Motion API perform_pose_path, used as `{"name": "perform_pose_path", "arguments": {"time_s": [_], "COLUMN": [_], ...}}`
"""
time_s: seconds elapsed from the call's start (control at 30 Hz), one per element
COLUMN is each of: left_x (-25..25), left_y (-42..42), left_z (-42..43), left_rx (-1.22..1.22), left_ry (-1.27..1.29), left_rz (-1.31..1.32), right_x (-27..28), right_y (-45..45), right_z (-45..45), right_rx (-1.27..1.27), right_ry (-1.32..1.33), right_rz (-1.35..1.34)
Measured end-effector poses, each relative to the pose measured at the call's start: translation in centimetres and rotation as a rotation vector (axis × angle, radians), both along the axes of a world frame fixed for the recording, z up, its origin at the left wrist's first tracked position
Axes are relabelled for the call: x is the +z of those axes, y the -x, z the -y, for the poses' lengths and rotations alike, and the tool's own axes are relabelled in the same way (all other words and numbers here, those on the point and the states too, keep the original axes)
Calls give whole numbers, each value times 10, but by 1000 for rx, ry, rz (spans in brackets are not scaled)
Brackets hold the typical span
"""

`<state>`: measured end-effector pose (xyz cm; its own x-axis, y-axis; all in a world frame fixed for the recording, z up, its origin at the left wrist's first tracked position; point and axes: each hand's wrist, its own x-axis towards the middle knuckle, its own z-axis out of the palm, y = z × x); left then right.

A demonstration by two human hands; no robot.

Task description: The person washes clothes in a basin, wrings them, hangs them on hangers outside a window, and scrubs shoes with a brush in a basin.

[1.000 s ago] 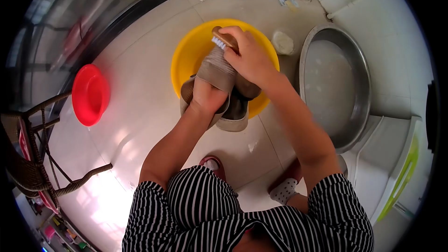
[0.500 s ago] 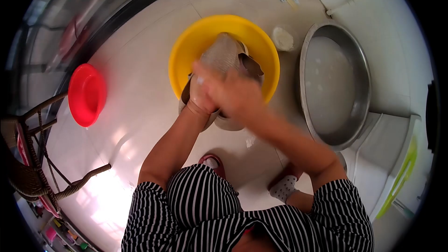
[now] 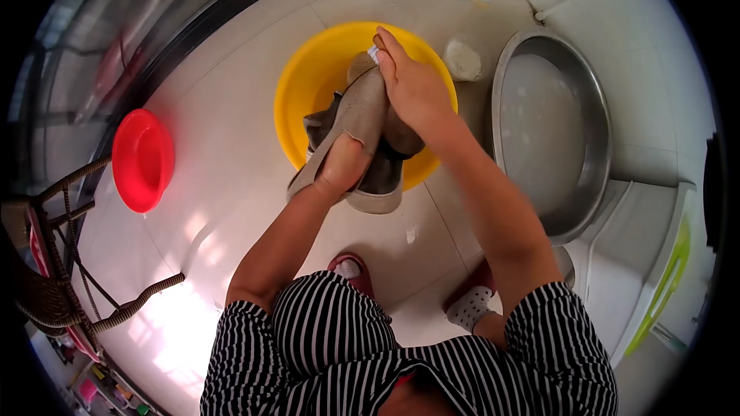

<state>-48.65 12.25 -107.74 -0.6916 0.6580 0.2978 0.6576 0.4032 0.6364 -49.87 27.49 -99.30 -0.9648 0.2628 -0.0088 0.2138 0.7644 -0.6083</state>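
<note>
My left hand (image 3: 344,163) is pushed into a taupe slip-on shoe (image 3: 356,108), holding it up at a slant over a yellow basin (image 3: 290,100); its fingers are hidden inside. At the shoe's toe, my right hand (image 3: 416,94) is closed around a small white thing (image 3: 374,54) whose kind I cannot make out. Beneath, more shoes (image 3: 383,173) with dark insides lie in the basin, one overhanging its near rim.
A red basin (image 3: 143,162) and a wicker-framed chair (image 3: 69,262) are at the left. A big oval metal tub (image 3: 497,119) stands right of the yellow basin, near a whitish lump (image 3: 462,60). My feet in red slippers (image 3: 356,281) are below.
My right hand has moved up and right from beside my left wrist to the shoe's toe. The shoe has tilted, so its opening around my left hand now shows.
</note>
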Motion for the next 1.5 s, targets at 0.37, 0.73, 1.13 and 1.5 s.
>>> {"name": "perform_pose_path", "arguments": {"time_s": [0.37,0.73,1.13,1.5], "left_x": [17,32,29,31], "left_y": [-1,-4,-4,-3], "left_z": [23,-2,-9,-2], "left_rx": [-2,-25,-41,-55], "left_ry": [34,83,40,30], "left_rz": [457,167,192,215], "right_x": [34,44,13,22], "right_y": [-43,-78,-60,-42], "right_z": [37,35,-5,-6], "right_rx": [267,559,554,348], "right_ry": [-175,-480,-245,-430], "right_rz": [-83,170,-175,13]}}
